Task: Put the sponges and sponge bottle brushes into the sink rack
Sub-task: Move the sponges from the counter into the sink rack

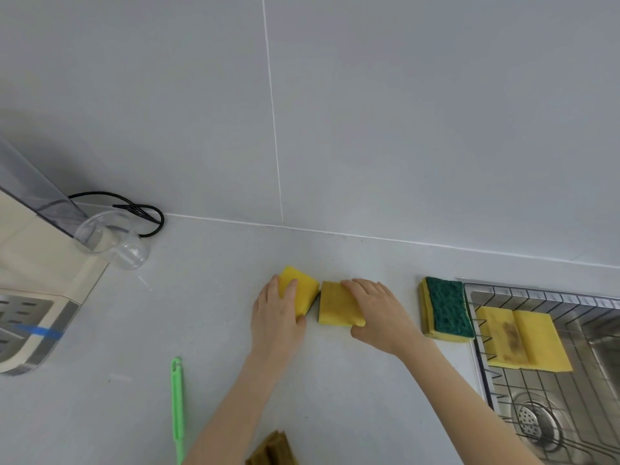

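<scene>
Two yellow sponges lie side by side on the grey counter. My left hand (276,317) grips the left yellow sponge (303,288), which is tilted up at one end. My right hand (379,312) rests on and grips the right yellow sponge (335,308). To the right, a stack of green-topped sponges (448,308) sits beside the sink. The wire sink rack (486,374) hangs in the sink at the right edge and holds two yellow sponges (526,340). The green handle of a bottle brush (177,404) lies on the counter at lower left.
A steel sink (600,344) with a drain lies under the rack. A clear glass (110,238) and a black cable (147,209) stand at the back left next to a beige appliance (33,273). An olive-brown sponge (273,449) peeks in at the bottom edge.
</scene>
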A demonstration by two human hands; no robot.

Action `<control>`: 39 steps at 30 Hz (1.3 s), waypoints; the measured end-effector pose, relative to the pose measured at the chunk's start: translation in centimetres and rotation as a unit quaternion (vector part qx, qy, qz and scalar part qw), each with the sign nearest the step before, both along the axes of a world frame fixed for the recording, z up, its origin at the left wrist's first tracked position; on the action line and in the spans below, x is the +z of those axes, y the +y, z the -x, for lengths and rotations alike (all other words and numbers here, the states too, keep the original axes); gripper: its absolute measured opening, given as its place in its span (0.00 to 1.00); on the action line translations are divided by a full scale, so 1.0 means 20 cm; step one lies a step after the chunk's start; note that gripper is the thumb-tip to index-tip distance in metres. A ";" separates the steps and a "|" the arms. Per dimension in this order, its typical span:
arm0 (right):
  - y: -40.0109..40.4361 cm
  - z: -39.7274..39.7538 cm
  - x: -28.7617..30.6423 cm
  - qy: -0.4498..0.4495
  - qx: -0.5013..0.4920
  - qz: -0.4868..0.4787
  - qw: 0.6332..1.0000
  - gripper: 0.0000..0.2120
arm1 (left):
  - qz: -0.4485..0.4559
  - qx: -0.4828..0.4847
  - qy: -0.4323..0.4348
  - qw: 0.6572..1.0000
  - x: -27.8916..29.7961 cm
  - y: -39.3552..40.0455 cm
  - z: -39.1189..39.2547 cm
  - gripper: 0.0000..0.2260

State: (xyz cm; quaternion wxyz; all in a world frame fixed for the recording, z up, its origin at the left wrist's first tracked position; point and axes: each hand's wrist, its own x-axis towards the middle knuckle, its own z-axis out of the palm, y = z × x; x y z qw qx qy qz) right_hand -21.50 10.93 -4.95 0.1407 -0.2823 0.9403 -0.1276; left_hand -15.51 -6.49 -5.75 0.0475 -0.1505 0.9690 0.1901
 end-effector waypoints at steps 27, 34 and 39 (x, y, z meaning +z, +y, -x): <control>0.88 -0.34 0.18 0.037 -0.356 0.278 0.892 0.38 | -0.155 0.021 0.166 0.974 0.22 0.99 -0.13 0.33; 1.41 -0.28 0.18 0.051 -0.382 0.250 0.888 0.39 | -0.162 -0.005 0.172 0.972 0.18 1.54 -0.05 0.33; 1.59 -0.18 0.13 0.058 -0.393 0.243 0.885 0.38 | -0.153 -0.001 0.178 0.972 0.13 1.76 0.05 0.31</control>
